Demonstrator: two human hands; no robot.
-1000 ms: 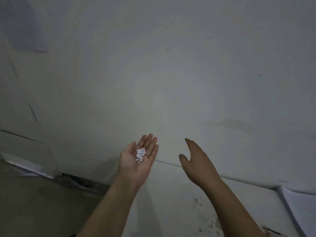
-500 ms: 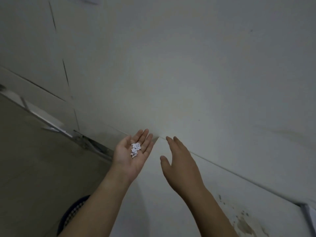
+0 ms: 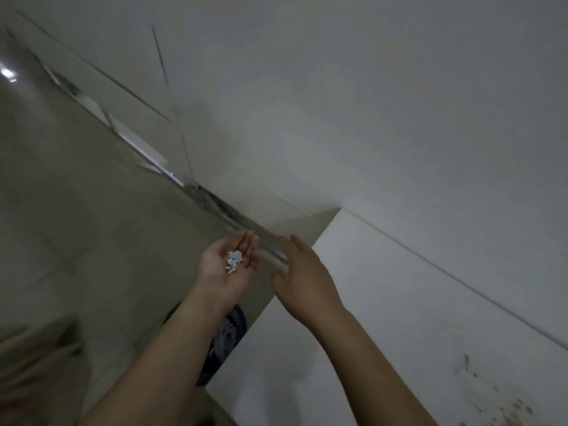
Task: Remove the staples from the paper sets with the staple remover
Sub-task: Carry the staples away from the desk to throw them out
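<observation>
Several small white bits (image 3: 234, 261), which I judge to be pulled staples with torn paper, lie in a little heap on the palm of the left hand (image 3: 229, 272). This hand is turned up and slightly cupped, with the fingers unclenched and not closed over the heap. The right hand (image 3: 302, 281) is just beside it, flat, released and empty, and does not touch it. Such bits are very light, loose and a little sharp, so they may scatter; it seems safer to tip the palm slowly than to pinch them. Under the left forearm stands a dark bin (image 3: 233, 333), partly hidden, on the floor (image 3: 76, 241) just beside the table (image 3: 384, 333) edge. There is open room to the left, but the wall (image 3: 368, 103) is near in front.
</observation>
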